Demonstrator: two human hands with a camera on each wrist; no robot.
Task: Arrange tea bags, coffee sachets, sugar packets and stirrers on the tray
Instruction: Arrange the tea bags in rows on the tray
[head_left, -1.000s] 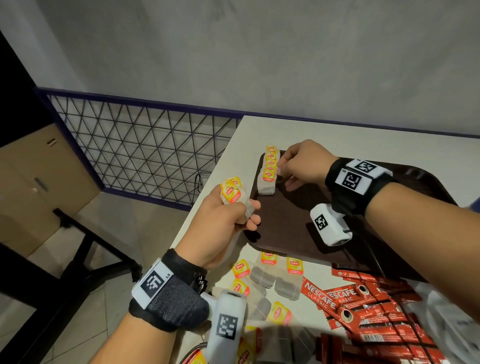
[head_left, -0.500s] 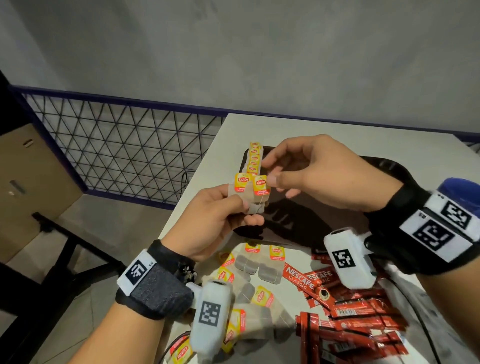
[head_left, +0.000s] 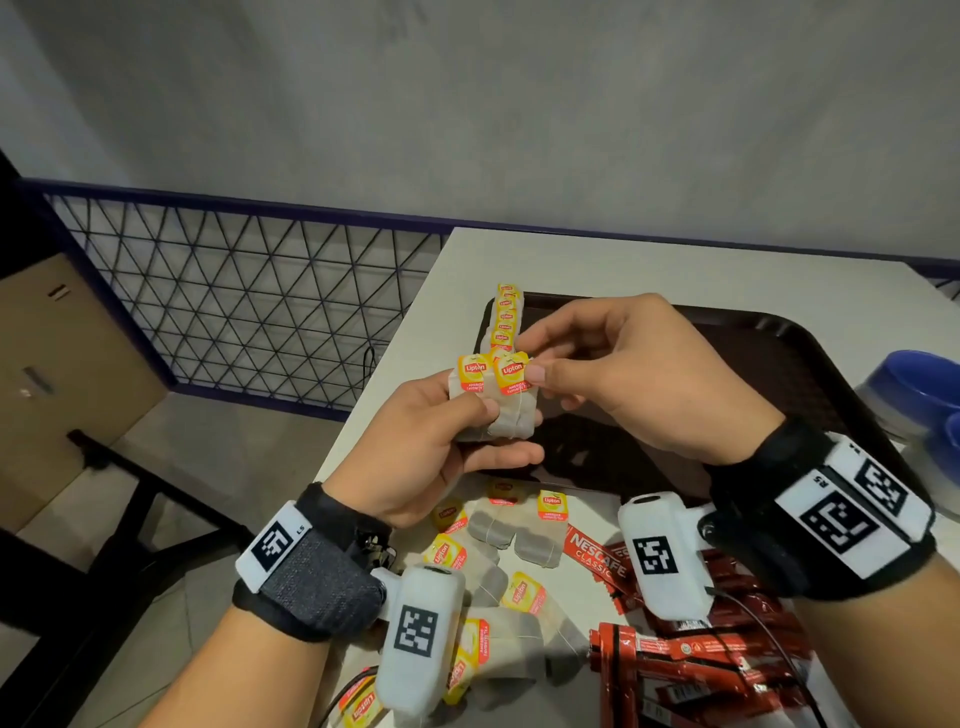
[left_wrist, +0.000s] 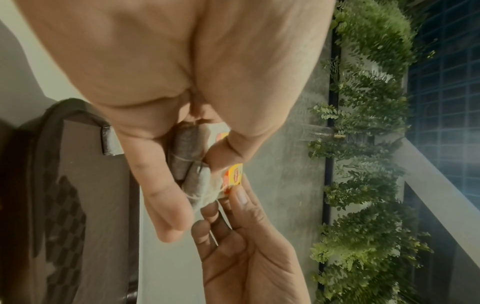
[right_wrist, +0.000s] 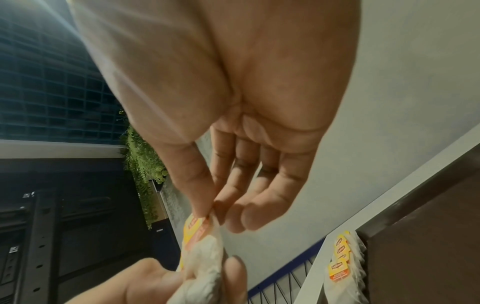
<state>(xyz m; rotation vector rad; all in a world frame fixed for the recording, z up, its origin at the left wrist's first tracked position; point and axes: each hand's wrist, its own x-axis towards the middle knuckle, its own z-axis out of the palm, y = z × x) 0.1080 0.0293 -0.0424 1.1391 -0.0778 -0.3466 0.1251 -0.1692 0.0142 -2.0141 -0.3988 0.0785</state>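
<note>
My left hand (head_left: 457, 441) grips a small bunch of Lipton tea bags (head_left: 493, 400) above the near left corner of the dark brown tray (head_left: 779, 353). My right hand (head_left: 535, 371) pinches the yellow tag of the rightmost bag in that bunch between thumb and forefinger; the pinch (right_wrist: 210, 214) shows in the right wrist view. A row of tea bags (head_left: 504, 317) lies along the tray's left edge. Loose tea bags (head_left: 519, 525) and red Nescafe sachets (head_left: 691, 660) lie on the white table near me. The left wrist view shows the bunch (left_wrist: 192, 164) between my fingers.
A blue-lidded container (head_left: 919, 395) stands at the tray's right side. The table's left edge drops to a floor with a wire mesh fence (head_left: 249, 301), a cardboard box (head_left: 57, 374) and a black frame (head_left: 130, 499). A grey wall stands behind.
My right hand left the row on the tray and came back to the bunch in my left hand, where it now pinches one bag's tag. My left hand rose slightly toward the tray.
</note>
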